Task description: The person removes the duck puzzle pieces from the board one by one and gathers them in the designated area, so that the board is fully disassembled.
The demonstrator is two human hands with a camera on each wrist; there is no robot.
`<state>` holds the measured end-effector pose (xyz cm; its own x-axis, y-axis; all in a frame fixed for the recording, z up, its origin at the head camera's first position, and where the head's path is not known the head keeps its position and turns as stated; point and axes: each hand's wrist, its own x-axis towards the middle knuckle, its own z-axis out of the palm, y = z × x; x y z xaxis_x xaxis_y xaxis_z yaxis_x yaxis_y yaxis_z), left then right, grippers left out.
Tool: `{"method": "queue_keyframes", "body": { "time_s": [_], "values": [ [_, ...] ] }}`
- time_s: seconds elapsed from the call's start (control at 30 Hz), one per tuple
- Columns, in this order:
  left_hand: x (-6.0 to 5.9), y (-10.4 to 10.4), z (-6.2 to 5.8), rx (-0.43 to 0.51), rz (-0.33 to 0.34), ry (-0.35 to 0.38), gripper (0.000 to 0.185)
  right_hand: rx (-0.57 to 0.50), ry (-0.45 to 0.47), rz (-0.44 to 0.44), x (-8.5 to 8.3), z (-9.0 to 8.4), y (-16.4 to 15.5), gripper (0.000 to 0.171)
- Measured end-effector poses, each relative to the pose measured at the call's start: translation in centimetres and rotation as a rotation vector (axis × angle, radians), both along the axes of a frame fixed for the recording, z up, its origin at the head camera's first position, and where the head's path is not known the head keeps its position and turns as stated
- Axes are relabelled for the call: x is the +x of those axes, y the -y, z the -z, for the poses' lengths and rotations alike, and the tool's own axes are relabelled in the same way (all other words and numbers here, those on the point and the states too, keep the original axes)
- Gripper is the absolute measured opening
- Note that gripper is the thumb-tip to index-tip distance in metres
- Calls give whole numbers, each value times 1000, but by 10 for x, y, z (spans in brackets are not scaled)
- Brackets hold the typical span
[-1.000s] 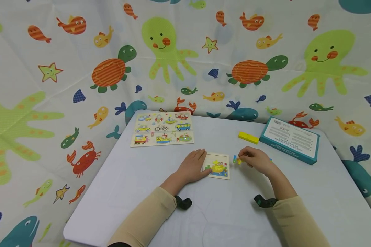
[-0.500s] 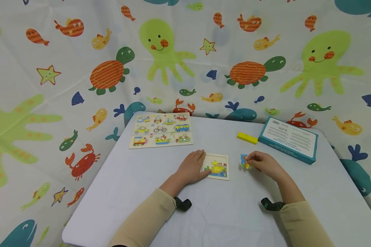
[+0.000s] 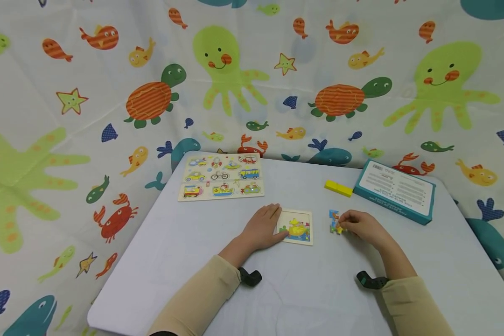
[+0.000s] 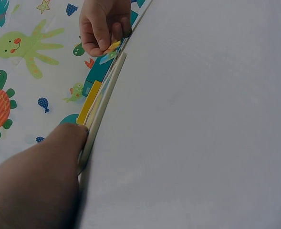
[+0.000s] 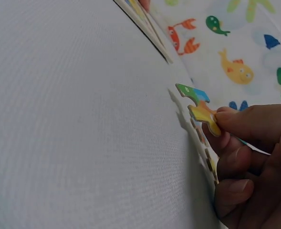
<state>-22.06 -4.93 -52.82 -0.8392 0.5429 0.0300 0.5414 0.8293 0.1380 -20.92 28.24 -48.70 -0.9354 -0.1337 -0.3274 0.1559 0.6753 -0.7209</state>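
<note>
A small wooden puzzle board (image 3: pixel 299 227) with a yellow duck picture lies mid-table. My left hand (image 3: pixel 263 226) rests flat on its left edge, fingers straight; in the left wrist view the left hand (image 4: pixel 40 181) presses the board's rim (image 4: pixel 104 102). To the right of the board my right hand (image 3: pixel 353 225) pinches a yellow puzzle piece (image 3: pixel 338 228) low over the table. In the right wrist view the fingertips (image 5: pixel 235 121) grip that piece (image 5: pixel 204 117), with a blue-green piece (image 5: pixel 190 91) just beyond it.
A larger vehicle puzzle board (image 3: pixel 220 176) lies at the table's far left. A yellow block (image 3: pixel 338 188) and a teal box (image 3: pixel 396 190) sit at the far right. The white table (image 3: pixel 193 261) is surrounded by sea-animal print cloth (image 3: pixel 67 116).
My right hand has drawn a little to the right and toward me with the piece, away from the duck board. The left hand has stayed on the board.
</note>
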Motion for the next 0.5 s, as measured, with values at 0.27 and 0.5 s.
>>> {"method": "queue_keyframes", "body": {
  "time_s": [0.27, 0.5],
  "values": [
    [0, 0, 0, 0, -2, 9, 85, 49, -19, -27, -2, 0, 2, 19],
    [1, 0, -4, -8, -1, 25, 85, 91, -27, -13, -4, 1, 3, 21]
  ]
}}
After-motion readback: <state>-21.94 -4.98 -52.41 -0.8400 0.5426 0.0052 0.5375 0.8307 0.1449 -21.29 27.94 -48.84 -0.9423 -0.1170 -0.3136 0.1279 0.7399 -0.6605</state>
